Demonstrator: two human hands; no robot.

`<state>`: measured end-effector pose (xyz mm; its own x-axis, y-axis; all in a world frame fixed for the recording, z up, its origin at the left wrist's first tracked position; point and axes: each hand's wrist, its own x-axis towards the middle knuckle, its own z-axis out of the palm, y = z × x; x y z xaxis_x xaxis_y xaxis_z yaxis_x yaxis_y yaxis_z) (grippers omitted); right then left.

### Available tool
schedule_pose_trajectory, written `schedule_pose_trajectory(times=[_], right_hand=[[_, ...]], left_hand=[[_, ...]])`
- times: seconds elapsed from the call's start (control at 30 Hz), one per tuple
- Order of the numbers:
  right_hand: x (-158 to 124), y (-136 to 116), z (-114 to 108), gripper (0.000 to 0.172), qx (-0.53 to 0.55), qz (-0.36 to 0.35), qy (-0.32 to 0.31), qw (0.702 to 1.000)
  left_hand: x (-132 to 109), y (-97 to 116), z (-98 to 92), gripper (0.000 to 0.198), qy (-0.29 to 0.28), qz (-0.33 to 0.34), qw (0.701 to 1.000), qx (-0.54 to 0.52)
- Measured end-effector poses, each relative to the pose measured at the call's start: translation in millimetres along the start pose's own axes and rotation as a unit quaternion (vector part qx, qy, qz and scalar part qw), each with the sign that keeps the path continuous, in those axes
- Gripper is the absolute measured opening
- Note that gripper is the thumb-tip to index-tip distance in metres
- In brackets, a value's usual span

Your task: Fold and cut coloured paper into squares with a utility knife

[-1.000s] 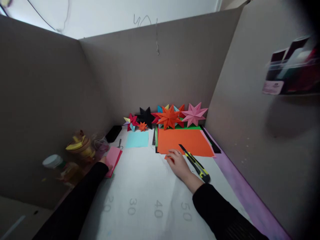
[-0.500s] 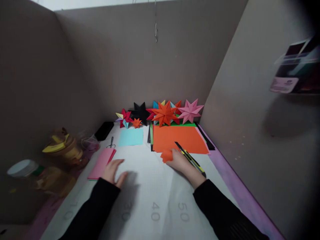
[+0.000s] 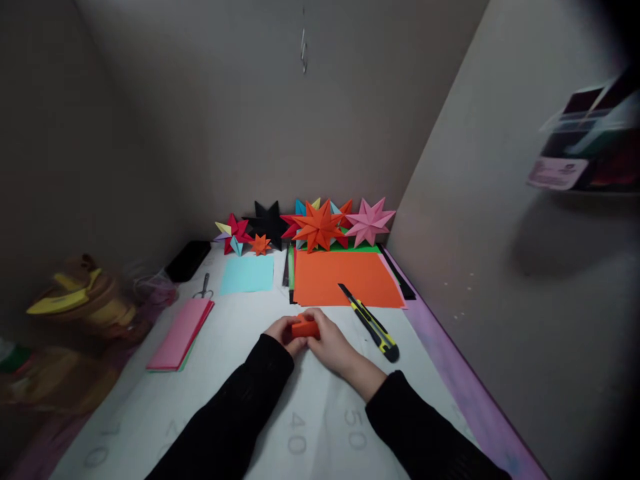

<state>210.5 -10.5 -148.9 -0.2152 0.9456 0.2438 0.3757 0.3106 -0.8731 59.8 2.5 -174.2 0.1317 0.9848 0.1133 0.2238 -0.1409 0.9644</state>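
Grey panels (image 3: 240, 120) close in the work space at the back and on both sides, and a white sheet (image 3: 320, 413) printed with grey numbers covers most of the table, with a purple cover (image 3: 443, 353) showing along its right edge. In the head view, a thin wire hook (image 3: 304, 57) hangs in front of the back panel, and a clear holder (image 3: 583, 140) with dark items in it is fixed to the right panel.

Near the middle of the white sheet, the left hand (image 3: 284, 333) and the right hand (image 3: 327, 340) meet around a small orange paper piece (image 3: 305, 328). The fingers of both are closed in on it, one hand at each end, so it is pinched between them; its folds are too small to make out.

The cutter (image 3: 370, 323), yellow and black, lies just to the right of the right hand, its tip resting over the large orange sheet (image 3: 345, 277) on top of a paper pile. Left of that pile lies a light blue sheet (image 3: 249, 274). Farther left is a stack of pink paper (image 3: 183, 337) with red and green edges, the scissors (image 3: 204, 288) just beyond it and a black flat object (image 3: 189, 261) farther back.

Along the back panel stand folded stars: a black star (image 3: 269, 223), a large orange star (image 3: 321, 225), a pink star (image 3: 370, 221) and, in front, a small orange star (image 3: 261, 245). At far left, a brown container (image 3: 110, 310) with yellow pieces is blurred.
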Motion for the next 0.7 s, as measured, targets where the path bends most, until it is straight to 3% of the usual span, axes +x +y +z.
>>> schedule_pose_trajectory(times=[0.13,0.27,0.37,0.47,0.57,0.63,0.7], right_hand=[[3,1,3,0.051,0.090,0.032,0.037,0.995],[5,-2,3,0.018,0.143,0.082,0.046,0.985],[5,-3,-1,0.003,0.133,0.094,0.028,0.986],[6,1,-8,0.013,0.044,0.092,0.038,0.994],[10,5,-10,0.018,-0.143,0.088,0.081,0.982],[14,5,-8,0.016,-0.241,0.089,0.070,0.964],[17,2,-3,0.012,-0.273,0.093,0.044,0.957]], left_hand=[[-2,7,-5.5,0.024,0.075,-0.043,0.996,-0.003],[2,11,-8.2,0.026,0.104,-0.100,0.983,-0.113],[4,14,-13.9,0.026,0.104,-0.101,0.984,-0.101],[8,16,-28.7,0.024,0.115,-0.085,0.987,-0.073],[14,13,-49.0,0.023,0.122,-0.098,0.987,-0.047],[16,7,-59.7,0.024,0.094,-0.104,0.990,-0.023],[16,0,-65.1,0.025,0.042,-0.103,0.994,0.014]])
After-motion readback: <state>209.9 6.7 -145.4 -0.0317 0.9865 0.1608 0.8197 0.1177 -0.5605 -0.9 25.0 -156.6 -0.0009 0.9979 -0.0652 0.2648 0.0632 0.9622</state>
